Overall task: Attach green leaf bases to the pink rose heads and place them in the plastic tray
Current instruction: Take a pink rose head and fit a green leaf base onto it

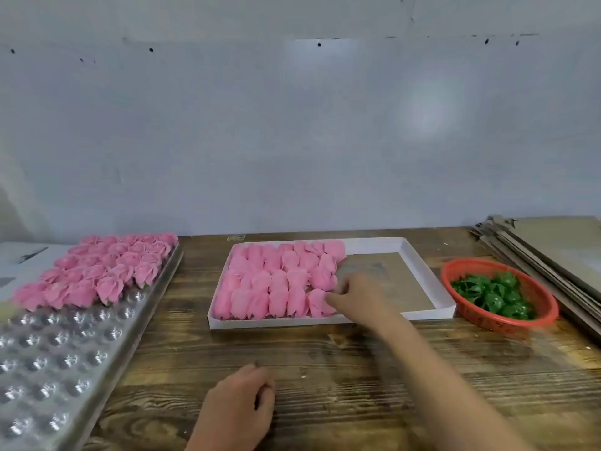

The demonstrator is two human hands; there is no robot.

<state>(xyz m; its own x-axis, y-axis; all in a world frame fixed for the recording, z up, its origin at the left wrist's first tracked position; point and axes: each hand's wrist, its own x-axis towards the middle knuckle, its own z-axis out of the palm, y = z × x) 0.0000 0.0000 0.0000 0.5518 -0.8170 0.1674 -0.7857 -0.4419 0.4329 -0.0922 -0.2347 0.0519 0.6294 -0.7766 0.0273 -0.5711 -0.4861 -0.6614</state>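
- As a fresh rose is reached for, the right hand [353, 296] is stretched across the wooden table [325, 369] to the near right corner of the pink block packed in the white cardboard box [432, 284]; its fingertips [331, 299] are laid on the end rose head [317, 302] of the front row, though whether that rose is already pinched or only touched cannot be told through the motion blur.
- That rose head is seen lying on its side like its neighbours, its long axis running roughly away from the person, so that it lies directly left of the fingertips and at the open edge of the block.
- Left of the box, the clear plastic tray [65, 369] is set at an angle, its far rows filled with finished roses [97, 275] and its near cups empty; a completed flower is judged to have to be carried leftward across the table.
- On the opposite side, green leaf bases [494, 294] are heaped in a red basket [549, 307] just right of the box and nearer the right hand.
- Near the table's front edge, the left hand [240, 408] is rested with fingers curled loosely under; nothing is seen held in it, and it is the nearer of the two to the tray.
- Flat cardboard sheets [553, 249] are stacked at the far right.
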